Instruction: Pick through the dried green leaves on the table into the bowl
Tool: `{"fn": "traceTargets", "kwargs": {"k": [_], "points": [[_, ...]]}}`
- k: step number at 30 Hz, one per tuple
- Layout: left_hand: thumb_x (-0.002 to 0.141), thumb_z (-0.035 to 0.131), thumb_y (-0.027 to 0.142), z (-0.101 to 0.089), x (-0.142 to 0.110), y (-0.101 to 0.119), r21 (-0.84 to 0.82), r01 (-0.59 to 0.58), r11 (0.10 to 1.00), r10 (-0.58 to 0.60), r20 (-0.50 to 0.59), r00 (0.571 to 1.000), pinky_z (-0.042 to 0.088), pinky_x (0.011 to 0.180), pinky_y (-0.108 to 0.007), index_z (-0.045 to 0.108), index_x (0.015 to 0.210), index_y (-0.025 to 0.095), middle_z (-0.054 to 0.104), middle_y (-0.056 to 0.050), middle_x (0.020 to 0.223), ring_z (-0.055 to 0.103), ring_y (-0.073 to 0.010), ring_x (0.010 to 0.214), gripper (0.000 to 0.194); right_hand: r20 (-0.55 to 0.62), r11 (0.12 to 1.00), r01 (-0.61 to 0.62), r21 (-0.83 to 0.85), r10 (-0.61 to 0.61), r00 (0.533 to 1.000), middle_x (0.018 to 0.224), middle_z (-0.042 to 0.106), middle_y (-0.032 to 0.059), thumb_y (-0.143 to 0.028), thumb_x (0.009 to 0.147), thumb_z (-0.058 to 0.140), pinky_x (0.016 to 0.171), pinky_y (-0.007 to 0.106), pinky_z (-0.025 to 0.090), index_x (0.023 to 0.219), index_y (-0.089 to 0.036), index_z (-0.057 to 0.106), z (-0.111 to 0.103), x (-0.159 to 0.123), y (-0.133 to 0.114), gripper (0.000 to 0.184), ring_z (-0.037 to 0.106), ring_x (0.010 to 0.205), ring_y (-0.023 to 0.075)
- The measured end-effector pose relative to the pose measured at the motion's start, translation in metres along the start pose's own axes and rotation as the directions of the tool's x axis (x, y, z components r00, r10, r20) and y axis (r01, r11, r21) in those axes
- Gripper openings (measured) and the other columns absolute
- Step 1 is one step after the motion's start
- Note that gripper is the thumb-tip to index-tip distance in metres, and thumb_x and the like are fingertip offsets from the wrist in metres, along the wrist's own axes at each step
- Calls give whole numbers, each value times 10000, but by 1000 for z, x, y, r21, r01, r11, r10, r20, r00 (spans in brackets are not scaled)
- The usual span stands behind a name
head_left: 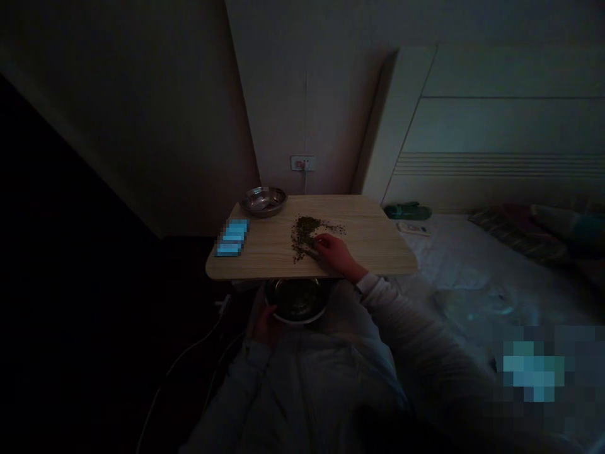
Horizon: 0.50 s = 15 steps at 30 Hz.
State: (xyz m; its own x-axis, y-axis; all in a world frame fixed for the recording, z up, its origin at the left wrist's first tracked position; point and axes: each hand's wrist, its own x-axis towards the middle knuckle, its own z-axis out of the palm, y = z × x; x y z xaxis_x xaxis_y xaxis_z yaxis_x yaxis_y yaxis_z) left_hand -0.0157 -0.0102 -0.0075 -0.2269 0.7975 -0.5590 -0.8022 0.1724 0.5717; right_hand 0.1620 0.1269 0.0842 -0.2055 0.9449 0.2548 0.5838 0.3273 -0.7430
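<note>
On the light wooden table [378,258], a loose pile of small dark greenish grains, like beans [307,226], lies spread with stragglers around it. My right hand [334,252] is at the near right side of the pile, fingers curled together; whatever is in them is hidden. Down on my lap, partly under the table's front edge, sits a wide bowl [300,318] with a light rim and a dark inside. My left hand [268,325] grips its left rim. What the bowl holds is too dim to tell.
A shiny metal bowl [263,202] stands at the table's back left corner, with a lit phone [232,238] in front of it. A wall socket [302,163] holds a plug. To the right is a bed [439,258] with a green object [408,211] and another phone-like item [414,229].
</note>
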Motion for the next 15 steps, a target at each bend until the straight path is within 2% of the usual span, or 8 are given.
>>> {"fn": "traceTargets", "kwargs": {"k": [3,7,11,15], "points": [[672,576,45,1,-1,0,-17,17,1000,-17,12,1000,534,845,-350,679,901,221,740,8,805,666,-218,951,306,28,1000,20,-22,-19,999,840,690,46,-184,783,560,700,265,454,967,-157,659,7,-6,-9,210,598,732,149],[669,573,45,1,0,0,-23,12,1000,-12,-5,1000,530,856,-359,681,938,234,743,7,836,648,-233,1007,345,43,997,-15,-75,18,999,849,693,49,-177,802,545,710,262,447,1003,-153,649,13,-13,-17,228,601,747,153],[671,572,51,0,1,-1,-20,21,1000,-21,-17,1000,520,882,-365,674,988,228,743,-3,902,631,-236,1048,377,41,993,-64,-98,69,997,856,691,56,-172,801,556,716,261,441,1036,-144,642,14,-16,-19,252,603,752,156],[675,565,51,-2,3,-1,-14,16,1000,-16,3,1000,531,865,-365,675,977,216,742,0,841,651,-227,1005,361,30,991,-80,-104,83,996,843,689,60,-200,820,549,709,265,437,1024,-139,648,11,-15,-20,235,601,743,158]]}}
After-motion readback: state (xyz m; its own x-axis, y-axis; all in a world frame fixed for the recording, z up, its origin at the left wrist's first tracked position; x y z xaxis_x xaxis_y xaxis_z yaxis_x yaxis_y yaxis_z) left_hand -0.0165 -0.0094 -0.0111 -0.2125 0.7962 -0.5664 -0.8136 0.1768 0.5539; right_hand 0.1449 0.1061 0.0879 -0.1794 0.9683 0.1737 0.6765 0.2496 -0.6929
